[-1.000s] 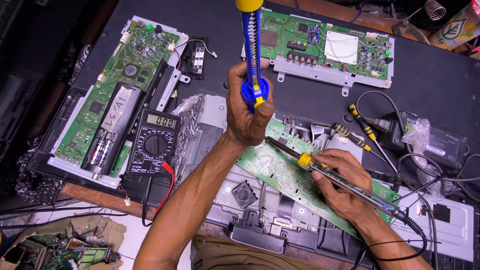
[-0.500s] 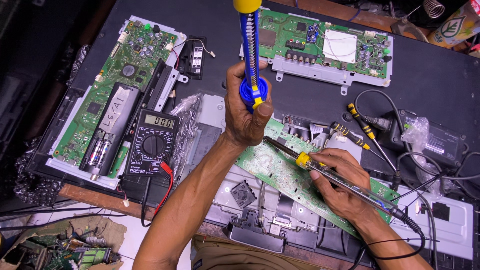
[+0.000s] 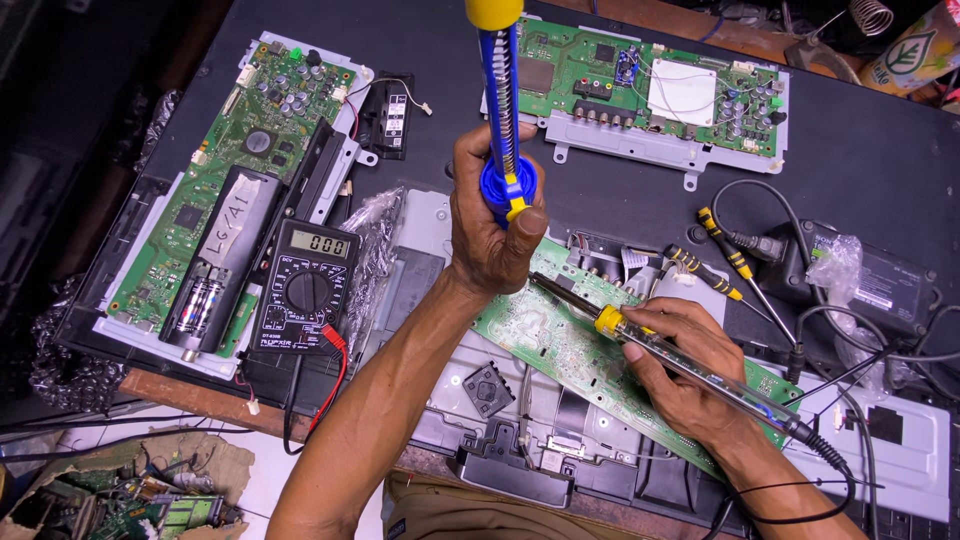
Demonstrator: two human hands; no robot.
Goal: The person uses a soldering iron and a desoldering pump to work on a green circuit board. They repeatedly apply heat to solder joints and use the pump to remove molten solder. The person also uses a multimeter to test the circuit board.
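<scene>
My left hand (image 3: 492, 225) grips a blue desoldering pump (image 3: 503, 120) with a yellow top, held upright, its lower end pressed toward a green circuit board (image 3: 560, 345). My right hand (image 3: 685, 385) holds a soldering iron (image 3: 660, 345) with a clear handle and a yellow collar. The iron's dark tip points up and left, and meets the board just below my left hand. The board lies tilted across grey and black chassis parts in front of me.
A black multimeter (image 3: 303, 290) with red and black leads lies left of my arm. Two more green boards sit at far left (image 3: 235, 160) and top centre (image 3: 650, 85). Yellow-handled screwdrivers (image 3: 735, 265), a black power adapter (image 3: 880, 285) and cables lie on the right.
</scene>
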